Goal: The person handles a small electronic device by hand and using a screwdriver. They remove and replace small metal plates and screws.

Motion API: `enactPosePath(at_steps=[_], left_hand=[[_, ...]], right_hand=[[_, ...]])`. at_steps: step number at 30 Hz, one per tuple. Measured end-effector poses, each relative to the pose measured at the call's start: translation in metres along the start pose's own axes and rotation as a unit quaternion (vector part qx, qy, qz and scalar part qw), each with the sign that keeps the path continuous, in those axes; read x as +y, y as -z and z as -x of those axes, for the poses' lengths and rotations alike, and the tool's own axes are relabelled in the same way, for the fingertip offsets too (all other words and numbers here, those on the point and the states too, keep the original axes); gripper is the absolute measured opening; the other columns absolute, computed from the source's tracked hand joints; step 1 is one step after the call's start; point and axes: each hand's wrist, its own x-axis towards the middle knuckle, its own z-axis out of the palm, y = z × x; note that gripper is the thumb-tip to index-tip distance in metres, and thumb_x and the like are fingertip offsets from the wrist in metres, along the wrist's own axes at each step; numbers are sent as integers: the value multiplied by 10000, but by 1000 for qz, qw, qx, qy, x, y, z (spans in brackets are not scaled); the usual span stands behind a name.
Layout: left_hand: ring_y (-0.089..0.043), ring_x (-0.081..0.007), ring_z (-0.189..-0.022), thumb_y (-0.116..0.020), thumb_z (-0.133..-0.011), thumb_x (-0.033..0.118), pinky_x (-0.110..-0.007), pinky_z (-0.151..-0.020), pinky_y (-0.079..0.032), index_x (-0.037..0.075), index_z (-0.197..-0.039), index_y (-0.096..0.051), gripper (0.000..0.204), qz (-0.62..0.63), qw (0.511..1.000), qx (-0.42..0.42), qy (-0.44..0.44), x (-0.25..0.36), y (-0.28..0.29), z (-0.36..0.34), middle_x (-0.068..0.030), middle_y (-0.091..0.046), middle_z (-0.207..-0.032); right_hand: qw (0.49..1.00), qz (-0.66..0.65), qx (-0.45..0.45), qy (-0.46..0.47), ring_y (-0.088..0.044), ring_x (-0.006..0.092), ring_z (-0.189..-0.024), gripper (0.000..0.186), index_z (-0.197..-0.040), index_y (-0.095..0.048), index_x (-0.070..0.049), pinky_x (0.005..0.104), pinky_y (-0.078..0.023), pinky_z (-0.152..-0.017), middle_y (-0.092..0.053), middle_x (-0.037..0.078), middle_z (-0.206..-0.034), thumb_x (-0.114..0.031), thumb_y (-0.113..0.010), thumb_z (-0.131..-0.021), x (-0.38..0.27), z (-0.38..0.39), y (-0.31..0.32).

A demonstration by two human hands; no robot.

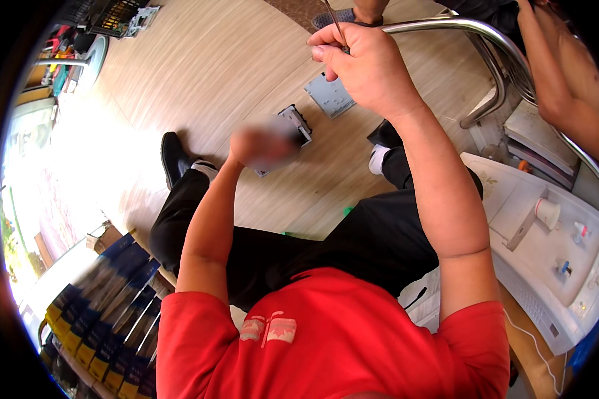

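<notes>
Raised in front of me, my right hand (369, 66) pinches a thin dark rod-like tool (334, 18) between thumb and fingers. Its shaft points up past the top edge, and its kind is not clear. Lower and to the left, my left hand (248, 145) is closed around a grey, box-shaped metal device (298, 125). A blur covers the fingers and the middle of this device, so only its ends show. Beyond it, a flat grey metal plate (329, 94) with cutouts lies on the floor, apart from both hands.
A white water dispenser (532, 246) stands at right, with a paper cup (548, 213) in its recess. Curved chrome tubing (446, 25) and another person's arm (559, 80) are at upper right. A rack of blue-and-yellow packages (106, 326) fills the lower left; a black crate (116, 18) sits far left.
</notes>
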Motion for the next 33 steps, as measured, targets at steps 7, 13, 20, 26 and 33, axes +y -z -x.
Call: enactPosePath(at_steps=[7,13,20,26,33], left_hand=[[-645,-343,-965,-619,-826,276,-418,-811,-517,67,-948,-688,251,29,1000,3,4,15,4,5,-165,-678,-1014],[-644,-335,-975,-615,-836,285,-415,-817,-516,75,-987,-681,267,1,1000,-25,-11,10,-1,9,-139,-682,-1028],[-638,-283,-1062,-682,-744,564,-397,-855,-510,87,-1083,-681,586,91,985,-95,109,56,46,6,-138,-674,-1123],[-636,-318,-1060,-722,-699,511,-438,-849,-504,77,-1130,-662,615,11,990,101,102,71,24,27,-177,-665,-1135],[-516,-349,-1183,-655,-773,376,-523,-977,-399,82,-1199,-581,523,-88,969,213,-89,93,10,20,-163,-570,-1236]], right_hand=[[1000,-1,7,6,-607,116,-592,153,-931,-668,-7,276,-495,-584,-643,53,-667,-144,-620,-884,7,-1,1],[1000,-9,-24,-15,-559,55,-627,156,-986,-668,1,225,-473,-595,-606,-12,-707,-119,-629,-895,2,-2,0],[999,-11,25,35,-563,69,-639,150,-992,-666,3,237,-483,-605,-651,12,-783,-107,-625,-898,3,1,-3],[998,-4,5,69,-675,259,-874,151,-979,-669,11,353,-527,-803,-689,176,-927,-69,-634,-855,28,-7,-25],[997,-32,4,67,-674,251,-774,99,-903,-654,21,344,-525,-712,-681,177,-825,-58,-627,-850,13,-5,-7]])
